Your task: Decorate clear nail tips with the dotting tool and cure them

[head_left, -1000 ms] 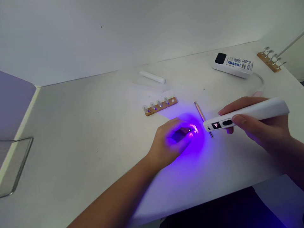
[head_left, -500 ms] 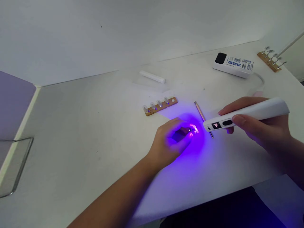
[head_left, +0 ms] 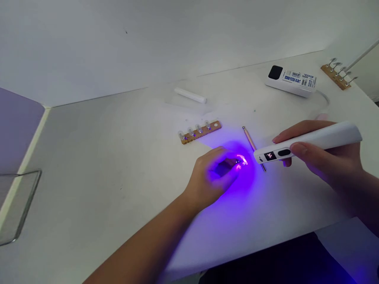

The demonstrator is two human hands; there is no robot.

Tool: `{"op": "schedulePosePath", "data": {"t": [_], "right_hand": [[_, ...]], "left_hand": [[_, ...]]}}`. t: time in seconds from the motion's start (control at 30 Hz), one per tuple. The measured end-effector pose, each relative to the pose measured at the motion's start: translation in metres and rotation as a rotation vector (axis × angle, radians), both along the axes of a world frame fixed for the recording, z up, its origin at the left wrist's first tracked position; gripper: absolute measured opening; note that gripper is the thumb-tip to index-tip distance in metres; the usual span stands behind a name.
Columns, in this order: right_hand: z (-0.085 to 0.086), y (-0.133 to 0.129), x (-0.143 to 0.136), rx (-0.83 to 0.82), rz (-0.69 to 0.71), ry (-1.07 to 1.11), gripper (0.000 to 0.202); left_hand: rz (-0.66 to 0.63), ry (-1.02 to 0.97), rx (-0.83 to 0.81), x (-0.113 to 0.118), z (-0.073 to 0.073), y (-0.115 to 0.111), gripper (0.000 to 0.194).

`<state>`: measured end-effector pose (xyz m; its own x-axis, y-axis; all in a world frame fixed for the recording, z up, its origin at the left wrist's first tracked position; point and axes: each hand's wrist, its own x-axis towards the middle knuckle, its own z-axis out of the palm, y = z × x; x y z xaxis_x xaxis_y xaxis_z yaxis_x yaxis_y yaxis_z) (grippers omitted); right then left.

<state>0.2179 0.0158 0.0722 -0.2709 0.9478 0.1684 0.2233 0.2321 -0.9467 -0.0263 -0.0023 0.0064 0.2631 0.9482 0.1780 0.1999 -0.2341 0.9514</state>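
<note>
In my right hand (head_left: 328,161) is a white handheld UV lamp (head_left: 328,136), its thumb lying by the dark button next to a small lit display. The lamp's head points left and throws violet light on my left hand (head_left: 205,177). My left thumb and fingers are pinched together around something small with a shiny bit showing; the glare hides what it is. Beneath the lamp head lies a thin dotting pen (head_left: 249,138) with a ball tip. Behind my left hand, a brown strip (head_left: 202,134) carries several clear nail tips.
A white stick (head_left: 191,96) lies near the back wall. At the back right is a white box-like device (head_left: 291,85) with a label and a cable. Beyond it stands another brown strip (head_left: 334,77) with several small metal stands. A metal wire frame (head_left: 28,209) is at far left.
</note>
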Motion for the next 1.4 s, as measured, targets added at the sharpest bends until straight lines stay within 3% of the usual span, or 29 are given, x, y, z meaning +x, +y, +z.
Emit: {"op": "schedulePosePath", "data": {"t": [1.4], "right_hand": [[-0.0008,0.0011,0.0007,-0.019,0.031,0.014,0.007]], "left_hand": [[-0.001,0.008,0.028,-0.0005,0.0022,0.0007,0.008]]}}
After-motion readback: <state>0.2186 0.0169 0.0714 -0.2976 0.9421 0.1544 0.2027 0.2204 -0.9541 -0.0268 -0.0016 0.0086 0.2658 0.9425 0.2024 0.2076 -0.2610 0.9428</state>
